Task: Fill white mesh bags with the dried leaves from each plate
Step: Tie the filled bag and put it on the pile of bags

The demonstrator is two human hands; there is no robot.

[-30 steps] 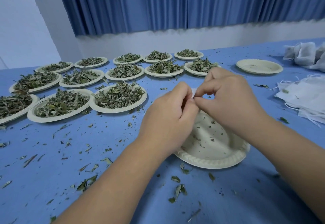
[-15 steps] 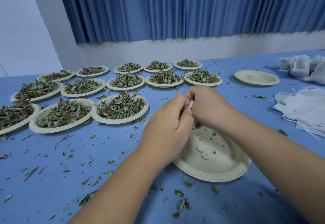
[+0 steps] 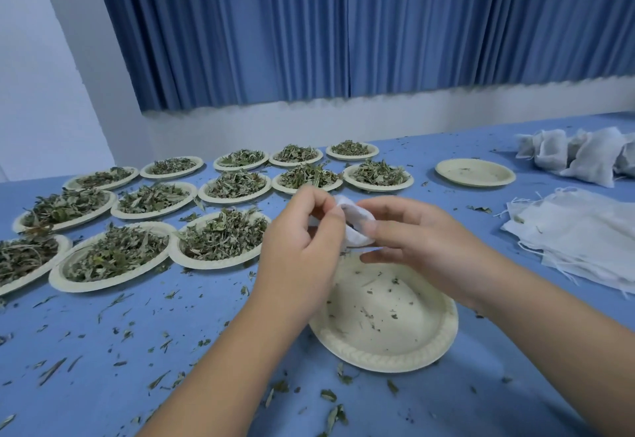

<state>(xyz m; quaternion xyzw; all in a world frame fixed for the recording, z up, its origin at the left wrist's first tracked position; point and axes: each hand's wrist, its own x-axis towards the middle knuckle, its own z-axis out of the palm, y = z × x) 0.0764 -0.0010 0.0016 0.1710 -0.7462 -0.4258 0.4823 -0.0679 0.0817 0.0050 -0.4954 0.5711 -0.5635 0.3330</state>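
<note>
Plates heaped with dried leaves sit left of the emptied plate. Above that plate's far rim the left hand pinches one lip of a white mesh bag and the right hand pinches the other. Half a second ago the hands were bunched together. Now they've parted, so the mouth gapes toward the person, stretched left to right, with dark leaves inside. Filling looks done. Empty bags lie to the right.
</note>
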